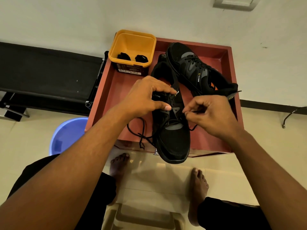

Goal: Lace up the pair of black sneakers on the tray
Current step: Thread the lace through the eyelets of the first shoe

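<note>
— Where is the black cloth sneaker [173, 138] sitting?
— On the flat red tray [116, 90] — its toe is poking over the near edge.
— And the hands?
— The left hand [146, 97] is gripping the sneaker; the right hand [211, 113] is pinching its thin black lace [141, 143].

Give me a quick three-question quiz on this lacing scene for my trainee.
1. True or false: the far sneaker already has a lace threaded through its eyelets.
2. What does the right hand pinch? A. the lace B. a shoe brush C. a cloth
3. Which hand grips the near sneaker to steady it?

Key: 1 true; 2 A; 3 the left hand.
</note>
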A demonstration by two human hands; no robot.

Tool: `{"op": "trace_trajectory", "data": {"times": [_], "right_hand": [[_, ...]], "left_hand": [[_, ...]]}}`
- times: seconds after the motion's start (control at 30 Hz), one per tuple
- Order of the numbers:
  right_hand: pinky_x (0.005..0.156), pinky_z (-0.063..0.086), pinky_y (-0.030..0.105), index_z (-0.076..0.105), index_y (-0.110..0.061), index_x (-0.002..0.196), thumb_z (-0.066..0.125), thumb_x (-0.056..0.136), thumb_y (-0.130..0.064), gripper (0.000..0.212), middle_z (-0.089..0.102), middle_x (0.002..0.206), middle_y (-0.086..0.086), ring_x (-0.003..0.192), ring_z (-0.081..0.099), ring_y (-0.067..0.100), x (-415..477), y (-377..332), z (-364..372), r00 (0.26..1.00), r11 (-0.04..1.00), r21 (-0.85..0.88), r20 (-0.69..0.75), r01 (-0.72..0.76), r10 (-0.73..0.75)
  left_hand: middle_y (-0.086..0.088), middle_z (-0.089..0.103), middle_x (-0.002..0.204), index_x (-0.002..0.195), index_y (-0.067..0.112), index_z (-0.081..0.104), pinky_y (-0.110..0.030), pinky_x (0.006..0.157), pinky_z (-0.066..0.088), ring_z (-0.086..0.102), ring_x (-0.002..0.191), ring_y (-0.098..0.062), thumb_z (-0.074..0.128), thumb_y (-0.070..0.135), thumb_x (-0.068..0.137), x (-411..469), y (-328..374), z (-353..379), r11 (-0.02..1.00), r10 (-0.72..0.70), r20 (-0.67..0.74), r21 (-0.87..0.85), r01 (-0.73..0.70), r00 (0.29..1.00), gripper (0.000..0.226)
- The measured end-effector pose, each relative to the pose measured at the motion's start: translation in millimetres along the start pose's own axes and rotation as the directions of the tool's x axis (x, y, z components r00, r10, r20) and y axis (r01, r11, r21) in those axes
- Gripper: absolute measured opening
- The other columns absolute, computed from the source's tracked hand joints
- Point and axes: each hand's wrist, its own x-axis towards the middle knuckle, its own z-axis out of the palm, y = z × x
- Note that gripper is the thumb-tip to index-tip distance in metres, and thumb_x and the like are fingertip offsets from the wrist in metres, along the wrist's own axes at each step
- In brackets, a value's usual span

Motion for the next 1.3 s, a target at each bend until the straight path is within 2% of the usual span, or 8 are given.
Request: {"op": "trace_trajectory", "data": {"times": [0.17, 0.33, 0.53, 0.67, 0.87, 1.07, 1.2, 1.3], "right_hand": [[0.074, 0.056, 0.016, 0.079, -0.020, 0.092, 0.079, 0.083, -0.004, 0.018, 0.076, 0.085, -0.004, 0.079, 0.071, 0.008, 2, 3, -10, 1.000, 1.000, 0.026, -0.018, -0.017, 0.017], [0.072, 0.062, 0.034, 0.079, -0.022, 0.085, 0.079, 0.081, -0.006, 0.016, 0.075, 0.079, -0.006, 0.074, 0.072, 0.010, 2, 3, -5, 1.000, 0.999, -0.029, -0.011, 0.016, -0.016], [0.079, 0.061, 0.027, 0.080, -0.022, 0.094, 0.082, 0.083, -0.008, 0.018, 0.076, 0.087, -0.007, 0.085, 0.073, 0.006, -1, 1, 0, 0.998, 0.999, 0.001, 0.046, 0.032, -0.032], [0.073, 0.062, 0.034, 0.078, -0.023, 0.083, 0.080, 0.081, -0.009, 0.014, 0.074, 0.079, -0.008, 0.075, 0.071, 0.009, 4, 7, -8, 0.999, 0.998, -0.056, -0.032, 0.020, -0.022], [0.078, 0.061, 0.023, 0.080, -0.019, 0.099, 0.081, 0.083, -0.005, 0.020, 0.076, 0.089, -0.006, 0.084, 0.074, 0.008, 0, 1, 5, 0.998, 0.999, 0.016, 0.058, 0.039, -0.040], [0.072, 0.056, 0.014, 0.079, -0.018, 0.090, 0.080, 0.082, -0.001, 0.018, 0.076, 0.083, -0.004, 0.076, 0.071, 0.010, 6, 9, -17, 0.997, 1.000, -0.001, -0.073, 0.017, -0.017], [0.072, 0.061, 0.023, 0.081, -0.018, 0.097, 0.081, 0.084, -0.005, 0.019, 0.076, 0.088, -0.006, 0.080, 0.073, 0.008, 1, 2, 4, 0.998, 0.999, 0.000, 0.054, 0.040, -0.040], [0.072, 0.061, 0.029, 0.080, -0.019, 0.089, 0.078, 0.084, -0.003, 0.017, 0.075, 0.082, -0.007, 0.074, 0.071, 0.010, 4, 9, -11, 0.997, 0.999, -0.031, -0.077, 0.024, -0.026]], "left_hand": [[0.019, 0.071, 0.118, 0.120, 0.033, 0.075, -0.011, 0.101, 0.037, 0.049, 0.117, 0.011, 0.092, 0.030, 0.070, -1, 2, -2, 1.000, -0.016, 0.004, -0.015, 0.016, 1.000, 0.053], [0.020, 0.070, 0.118, 0.121, 0.035, 0.074, -0.023, 0.105, 0.042, 0.052, 0.122, -0.001, 0.092, 0.031, 0.071, -1, 3, -1, 0.998, -0.050, 0.024, -0.025, 0.051, 0.998, 0.053], [0.019, 0.070, 0.118, 0.120, 0.034, 0.074, -0.026, 0.105, 0.043, 0.052, 0.123, -0.003, 0.093, 0.031, 0.070, -1, 2, -2, 0.998, -0.057, 0.023, -0.033, 0.058, 0.998, 0.054], [0.018, 0.070, 0.119, 0.121, 0.035, 0.074, -0.023, 0.105, 0.042, 0.052, 0.123, -0.003, 0.092, 0.031, 0.071, 0, 2, -1, 0.998, -0.051, 0.024, -0.027, 0.052, 0.998, 0.053], [0.017, 0.071, 0.119, 0.120, 0.034, 0.074, -0.021, 0.103, 0.042, 0.053, 0.122, -0.003, 0.092, 0.032, 0.070, 0, 1, 0, 0.999, -0.044, 0.019, -0.020, 0.044, 0.999, 0.053], [0.018, 0.070, 0.120, 0.122, 0.033, 0.075, -0.018, 0.103, 0.040, 0.052, 0.122, -0.001, 0.092, 0.031, 0.071, -1, 1, -1, 0.999, -0.036, 0.013, -0.023, 0.037, 0.999, 0.054], [0.019, 0.070, 0.119, 0.121, 0.033, 0.074, -0.020, 0.103, 0.041, 0.052, 0.121, -0.001, 0.092, 0.032, 0.071, -1, 2, -1, 0.999, -0.027, 0.013, -0.018, 0.027, 1.000, 0.054], [0.020, 0.070, 0.118, 0.122, 0.033, 0.074, -0.014, 0.101, 0.039, 0.051, 0.121, 0.002, 0.092, 0.031, 0.071, 0, 1, -1, 0.999, -0.028, 0.014, -0.019, 0.028, 1.000, 0.054]]}}
